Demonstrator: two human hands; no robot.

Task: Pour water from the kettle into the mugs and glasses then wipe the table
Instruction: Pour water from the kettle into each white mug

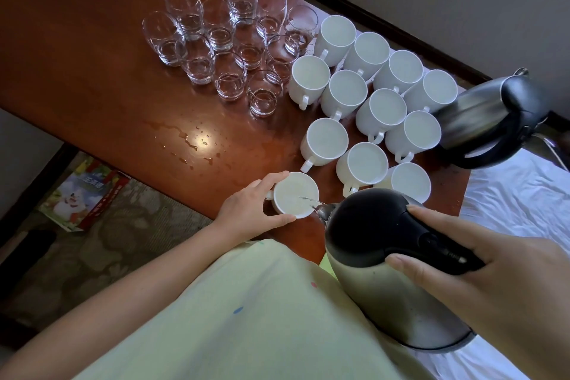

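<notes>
Steel kettle (391,271) with black lid and handle, tilted, its spout over the rim of a white mug (295,193) at the near edge of the wet wooden table (92,77). Eleven more white mugs (371,111) stand grouped at right; twelve clear glasses (228,40) cluster beyond, water visible in several.
</notes>
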